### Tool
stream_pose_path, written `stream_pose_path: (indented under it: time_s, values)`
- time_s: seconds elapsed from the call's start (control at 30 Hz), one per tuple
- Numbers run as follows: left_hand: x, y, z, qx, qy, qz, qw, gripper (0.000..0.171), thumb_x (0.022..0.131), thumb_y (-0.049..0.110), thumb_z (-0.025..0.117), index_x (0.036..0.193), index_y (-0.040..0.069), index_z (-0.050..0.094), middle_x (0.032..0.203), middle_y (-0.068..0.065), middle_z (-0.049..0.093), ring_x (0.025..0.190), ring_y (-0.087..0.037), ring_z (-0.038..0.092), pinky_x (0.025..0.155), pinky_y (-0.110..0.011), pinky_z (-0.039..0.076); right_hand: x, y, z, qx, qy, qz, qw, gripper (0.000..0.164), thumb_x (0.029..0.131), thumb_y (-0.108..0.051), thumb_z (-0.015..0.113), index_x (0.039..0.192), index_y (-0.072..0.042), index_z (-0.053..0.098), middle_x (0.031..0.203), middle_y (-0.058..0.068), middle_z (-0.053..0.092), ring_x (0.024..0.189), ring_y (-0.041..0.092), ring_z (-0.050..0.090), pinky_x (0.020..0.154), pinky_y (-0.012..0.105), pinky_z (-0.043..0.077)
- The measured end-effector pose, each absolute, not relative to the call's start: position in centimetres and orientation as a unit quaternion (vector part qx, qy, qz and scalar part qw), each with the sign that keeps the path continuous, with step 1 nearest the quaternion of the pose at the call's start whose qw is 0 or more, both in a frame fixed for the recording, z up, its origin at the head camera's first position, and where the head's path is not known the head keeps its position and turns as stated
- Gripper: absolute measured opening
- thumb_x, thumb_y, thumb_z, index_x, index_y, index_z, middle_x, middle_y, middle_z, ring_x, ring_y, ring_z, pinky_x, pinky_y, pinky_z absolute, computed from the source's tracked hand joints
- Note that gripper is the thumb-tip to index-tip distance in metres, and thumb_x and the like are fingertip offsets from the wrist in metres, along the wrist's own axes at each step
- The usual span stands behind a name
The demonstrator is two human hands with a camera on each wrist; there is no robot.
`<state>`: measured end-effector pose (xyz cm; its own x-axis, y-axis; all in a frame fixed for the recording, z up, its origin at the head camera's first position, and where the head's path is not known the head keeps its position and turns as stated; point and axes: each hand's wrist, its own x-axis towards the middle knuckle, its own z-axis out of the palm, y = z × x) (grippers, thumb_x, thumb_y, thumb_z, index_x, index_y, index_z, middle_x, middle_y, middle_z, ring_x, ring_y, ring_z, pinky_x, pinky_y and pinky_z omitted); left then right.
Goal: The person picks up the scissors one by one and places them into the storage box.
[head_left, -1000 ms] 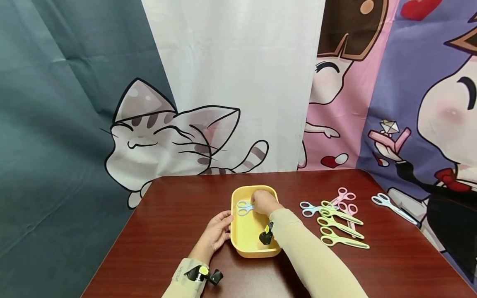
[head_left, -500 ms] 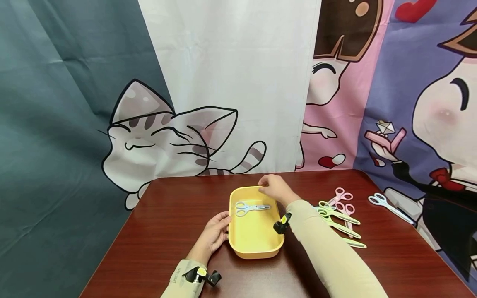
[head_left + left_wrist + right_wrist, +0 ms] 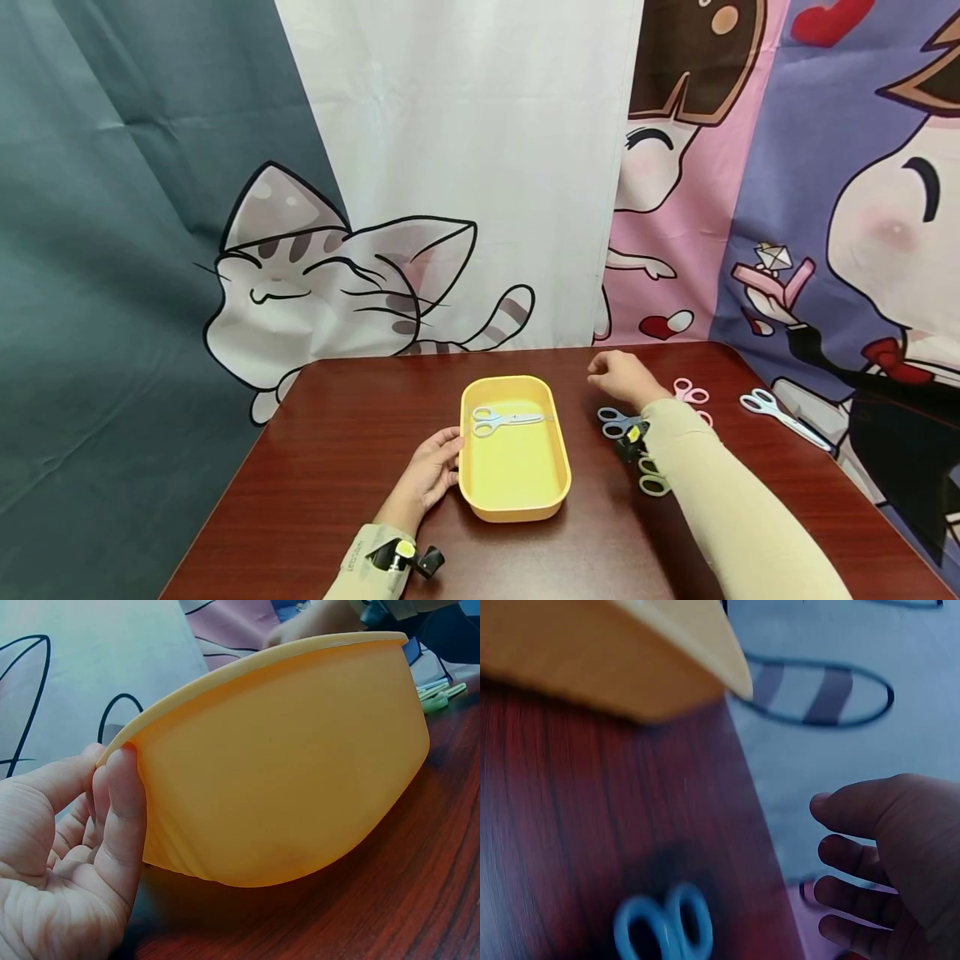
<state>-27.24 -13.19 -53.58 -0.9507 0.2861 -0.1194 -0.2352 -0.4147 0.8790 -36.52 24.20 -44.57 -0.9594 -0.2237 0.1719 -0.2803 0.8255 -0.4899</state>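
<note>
A yellow plastic tray [image 3: 517, 492] stands on the table with one pair of light blue scissors [image 3: 521, 418] lying inside. At its left side, my left hand [image 3: 433, 468] holds the wall near the rim; in the left wrist view, thumb and fingers [image 3: 124, 795] pinch the edge. My right hand [image 3: 626, 379] is in the air right of the tray, relaxed and holding nothing. Just below it lie blue scissors [image 3: 673, 937], handles toward the tray. Pink scissors [image 3: 691, 392] and green scissors [image 3: 652, 476] are partly hidden behind the right forearm.
Another pair of pale blue scissors [image 3: 797, 427] lies by the right edge of the dark red table [image 3: 337, 433]. A printed cloth [image 3: 480, 150] with cartoon figures hangs directly behind the table.
My right hand has left the blue scissors in the tray, lifted out over its far right corner and moved right above the scissors pile. The left hand stays on the tray.
</note>
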Motion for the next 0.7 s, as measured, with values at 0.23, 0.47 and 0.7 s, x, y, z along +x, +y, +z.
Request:
stream_pose_path:
  time_s: [0.23,0.47,0.7]
  values:
    - [-27.2,-13.2,-53.6,0.027,0.514,0.843,0.157,0.018,0.104,0.006,0.054,0.121,0.001,0.049,0.092,-0.003,0.065,0.066,-0.008,0.062,0.054,-0.024,0.057,-35.2,29.2,-45.5,0.104,-0.968,0.228,0.023,0.015,0.086,-0.016,0.072,0.094,-0.004,0.069,0.089,0.010,0.069,0.082,0.027,0.062,0.075,0.047,0.052]
    - [-27.2,-13.2,-53.6,0.028,0.512,0.844,0.159,0.018,0.104,0.006,0.052,0.121,0.001,0.050,0.094,-0.003,0.065,0.068,-0.009,0.063,0.055,-0.025,0.058,-33.0,32.6,-46.2,0.089,-0.969,0.228,-0.017,0.015,0.088,-0.013,0.073,0.097,-0.003,0.067,0.090,0.010,0.067,0.080,0.026,0.059,0.071,0.043,0.052]
    - [-27.1,-13.2,-53.4,0.023,0.504,0.849,0.161,0.015,0.104,0.004,0.051,0.120,0.002,0.050,0.091,-0.002,0.065,0.065,-0.009,0.061,0.053,-0.025,0.058,-31.2,34.1,-47.0,0.119,-0.974,0.194,-0.010,0.011,0.087,-0.011,0.072,0.092,-0.005,0.066,0.084,0.005,0.063,0.077,0.023,0.057,0.072,0.044,0.050]
